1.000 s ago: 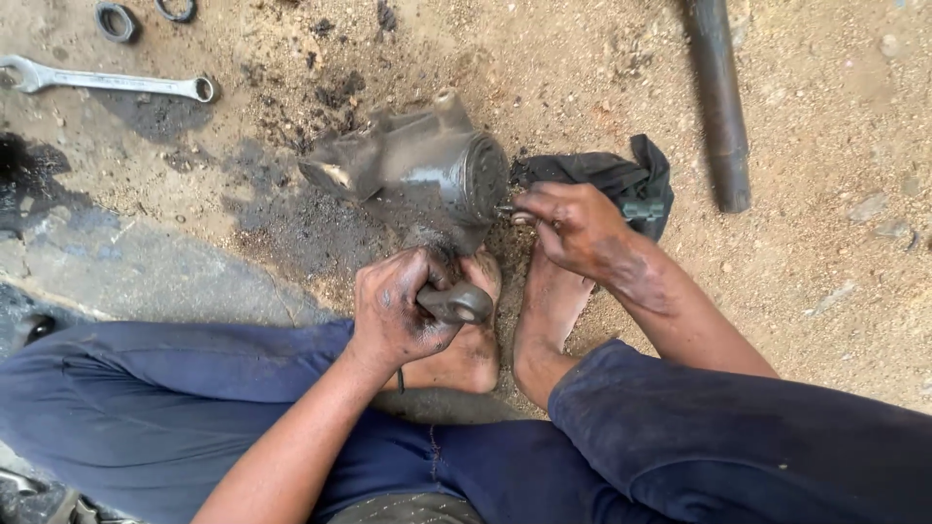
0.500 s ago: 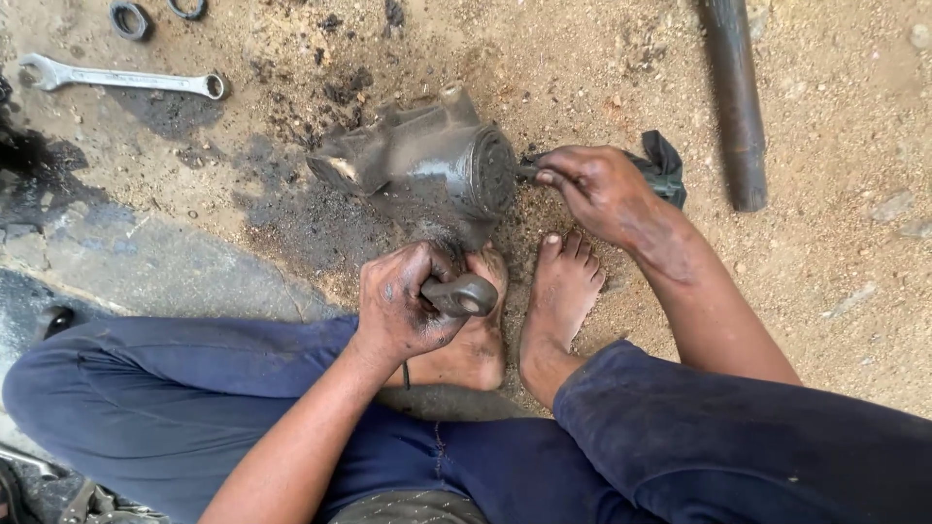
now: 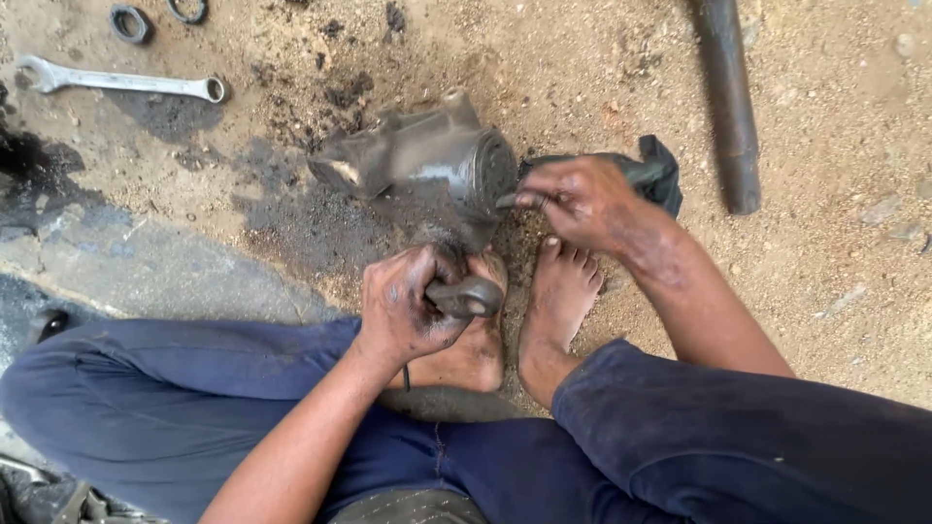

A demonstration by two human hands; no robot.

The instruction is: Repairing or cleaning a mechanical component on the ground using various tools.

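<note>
Since the greasy metal part (image 3: 427, 165) looks heavy (and slippery), left hand (image 3: 403, 311) grips its round end while right hand (image 3: 582, 199) pinches a small tool.

Greasy metal housing (image 3: 427, 165), cast, grey, lying on sandy ground (image 3: 825, 272) at centre. Left hand (image 3: 403, 306), closed around a dark metal yoke piece (image 3: 468, 296) at the housing's 6 o'clock, above bare feet (image 3: 558, 291). Right hand (image 3: 582, 199), at the housing's 3 o'clock, fingers pinched on a thin tool (kind unclear) against the round end face. Dark cloth (image 3: 655, 170) just behind that hand. Wrench (image 3: 121, 82) at 10 o'clock, well apart; two rings (image 3: 131, 21) near it. Pipe (image 3: 726, 97) at 2 o'clock.
</note>
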